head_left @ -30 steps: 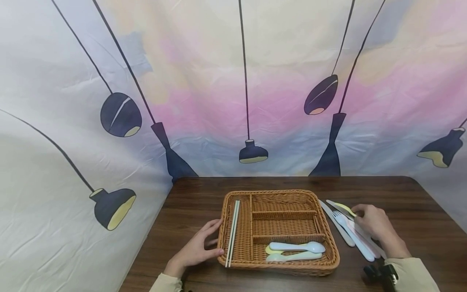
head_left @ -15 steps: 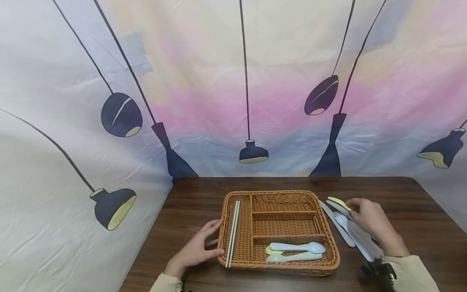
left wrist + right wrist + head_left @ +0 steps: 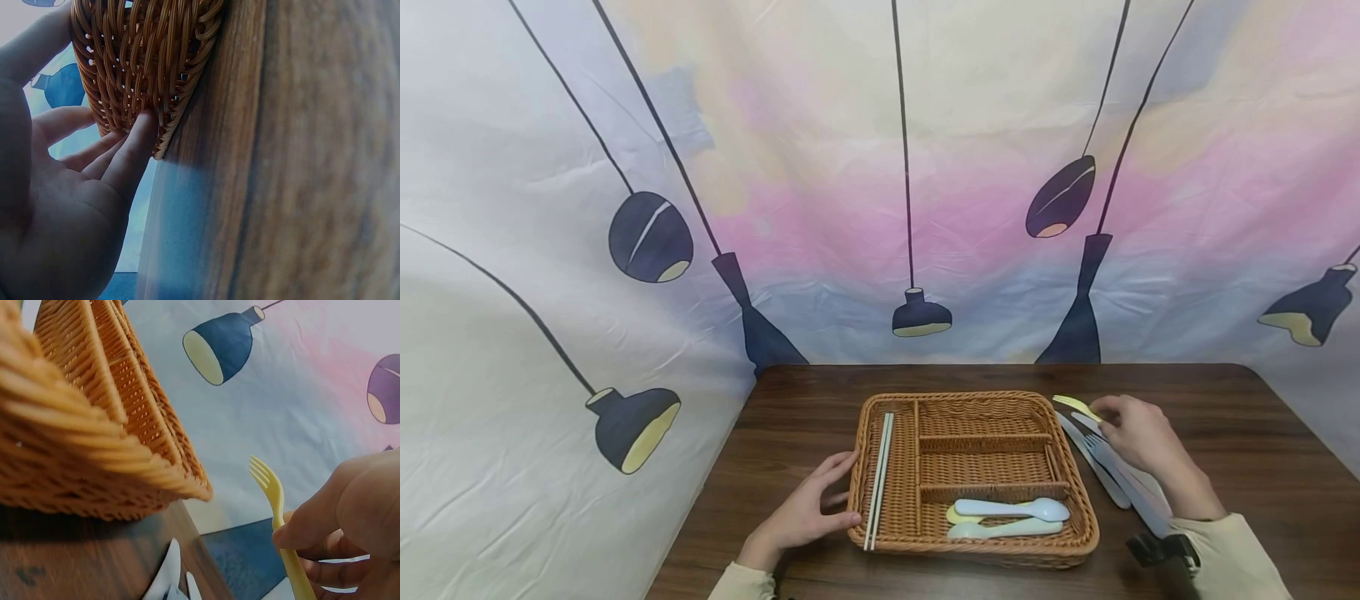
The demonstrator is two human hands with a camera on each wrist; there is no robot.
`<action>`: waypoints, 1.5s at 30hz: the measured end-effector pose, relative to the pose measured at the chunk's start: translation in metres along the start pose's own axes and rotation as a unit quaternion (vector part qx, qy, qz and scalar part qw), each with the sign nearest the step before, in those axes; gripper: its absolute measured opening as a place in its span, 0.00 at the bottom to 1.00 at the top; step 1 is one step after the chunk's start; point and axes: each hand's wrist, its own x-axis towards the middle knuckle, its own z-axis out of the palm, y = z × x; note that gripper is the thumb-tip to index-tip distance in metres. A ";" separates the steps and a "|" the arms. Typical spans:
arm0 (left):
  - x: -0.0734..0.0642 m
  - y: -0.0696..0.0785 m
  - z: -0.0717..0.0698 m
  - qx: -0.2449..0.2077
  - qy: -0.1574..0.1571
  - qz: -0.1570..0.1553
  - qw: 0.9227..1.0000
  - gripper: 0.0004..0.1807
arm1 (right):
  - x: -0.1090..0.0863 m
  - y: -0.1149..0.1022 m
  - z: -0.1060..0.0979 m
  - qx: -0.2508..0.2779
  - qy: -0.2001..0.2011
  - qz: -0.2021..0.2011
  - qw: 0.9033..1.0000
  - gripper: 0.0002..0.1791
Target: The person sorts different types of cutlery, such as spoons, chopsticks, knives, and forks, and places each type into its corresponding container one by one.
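Observation:
A yellow fork (image 3: 275, 500) is pinched between the thumb and fingers of my right hand (image 3: 1146, 433), raised beside the basket's far right corner. Its tines point toward the far left. My left hand (image 3: 808, 508) touches the left outer wall of the wicker basket (image 3: 1082, 546) with its fingertips, the fingers fairly straight. In the left wrist view these fingers (image 3: 134, 147) rest against the weave. Below my right hand, a blue fork (image 3: 1112, 467) and several knives, one a pale knife (image 3: 1101, 475), lie on the table, partly hidden by the hand.
A pair of pale chopsticks (image 3: 878, 483) lies in the basket's long left compartment. The near right compartment holds a blue spoon (image 3: 1000, 507), a green spoon (image 3: 1015, 527) and a yellow piece under them. Everything stands on a dark wooden table (image 3: 805, 417) before a printed cloth (image 3: 820, 208).
My right hand has lifted the yellow fork off the pile and carried it up and left toward the basket's far corner. The left hand and basket have stayed put.

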 end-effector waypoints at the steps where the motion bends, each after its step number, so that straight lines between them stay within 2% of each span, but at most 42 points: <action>1: 0.000 0.000 0.000 0.000 0.000 -0.001 1.000 0.46 | 0.001 -0.002 0.000 0.002 -0.001 -0.001 1.000 0.12; 7: -0.001 0.001 0.000 -0.001 -0.001 -0.009 1.000 0.46 | 0.004 -0.015 0.001 0.011 -0.002 -0.015 1.000 0.13; 26: 0.000 0.001 0.000 0.001 0.001 -0.007 1.000 0.46 | 0.009 -0.068 0.018 0.023 -0.014 -0.088 0.996 0.14; 37: 0.000 0.000 0.000 0.001 0.002 -0.004 1.000 0.46 | 0.011 -0.085 0.032 0.019 -0.009 -0.128 0.992 0.14; 45: 0.000 0.000 0.000 0.002 0.001 0.000 1.000 0.46 | 0.008 -0.096 0.045 0.011 -0.027 -0.132 0.991 0.14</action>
